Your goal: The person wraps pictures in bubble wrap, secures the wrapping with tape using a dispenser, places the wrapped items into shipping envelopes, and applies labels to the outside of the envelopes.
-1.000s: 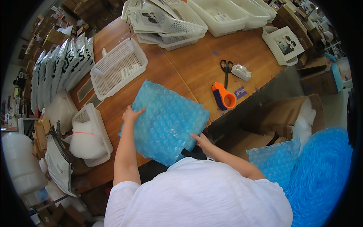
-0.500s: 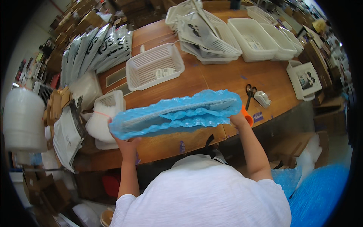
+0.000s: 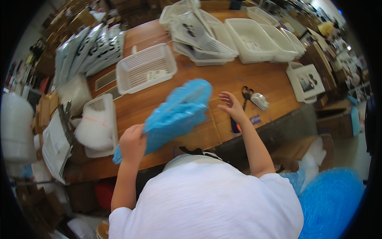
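A bundle of blue bubble wrap tilts over the front of the wooden table, its far end up and to the right. My left hand grips its near left end, fingers closed round the film. What the wrap encloses is hidden. My right hand is off the bundle, with fingers apart and nothing in them. Beyond it lie black-handled scissors and a small white object. An orange item, partly hidden by my right wrist, sits at the table edge.
A white perforated basket stands ahead, with stacked baskets and white tubs behind. Silvery plastic packages lean at the far left. A basket with white foam sheets is left of me. Blue bubble wrap roll stands at lower right.
My right hand has let go of the bundle and opened. The bundle has swung from level to slanted, held by my left hand alone. The whole view has shifted slightly.
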Tool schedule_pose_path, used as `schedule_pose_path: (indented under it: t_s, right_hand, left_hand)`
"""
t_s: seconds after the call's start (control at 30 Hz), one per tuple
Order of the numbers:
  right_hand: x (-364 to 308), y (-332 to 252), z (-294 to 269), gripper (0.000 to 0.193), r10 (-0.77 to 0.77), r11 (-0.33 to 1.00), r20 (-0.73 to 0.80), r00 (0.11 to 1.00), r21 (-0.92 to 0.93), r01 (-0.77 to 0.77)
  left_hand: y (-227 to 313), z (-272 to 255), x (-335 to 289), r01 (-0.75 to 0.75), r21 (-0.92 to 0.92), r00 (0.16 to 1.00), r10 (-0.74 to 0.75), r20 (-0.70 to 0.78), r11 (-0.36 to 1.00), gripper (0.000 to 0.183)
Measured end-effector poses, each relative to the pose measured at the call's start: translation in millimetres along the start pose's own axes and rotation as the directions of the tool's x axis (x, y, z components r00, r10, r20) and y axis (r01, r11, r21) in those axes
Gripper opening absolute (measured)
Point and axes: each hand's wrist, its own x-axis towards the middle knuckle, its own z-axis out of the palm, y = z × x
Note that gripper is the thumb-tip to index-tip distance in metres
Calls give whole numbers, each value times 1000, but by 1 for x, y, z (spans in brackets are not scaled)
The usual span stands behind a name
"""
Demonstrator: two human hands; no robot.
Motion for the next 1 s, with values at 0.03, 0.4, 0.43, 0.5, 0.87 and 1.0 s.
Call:
schedule_pose_path:
  t_s: [0.03,0.4,0.43,0.5,0.87,1.0]
  right_hand:
    - [-6,18,-21,27,109,966,-83,991,-225,-125]
    - [-93,103,-53,29,295,346,-294,909,-854,-389]
    - [-100,109,-57,23,70,347,-279,958,-893,-285]
    - [-105,96,-64,24,-9,382,-108,994,-919,-96]
    - [-64,-131,39,30,71,922,81,994,375,-97]
    - [-47,-170,100,29,108,990,265,958,60,-128]
  left_hand:
    - [1,-6,-5,63,9,997,-62,-53,998,22]
    - [25,19,8,5,84,977,13,-211,996,27]
    - [25,24,12,-27,85,974,45,-224,996,25]
    - [18,30,10,-7,70,970,23,-241,998,24]
    - [20,35,-5,1,139,953,41,-299,990,21]
    - [24,41,-7,-1,76,955,24,-297,997,21]
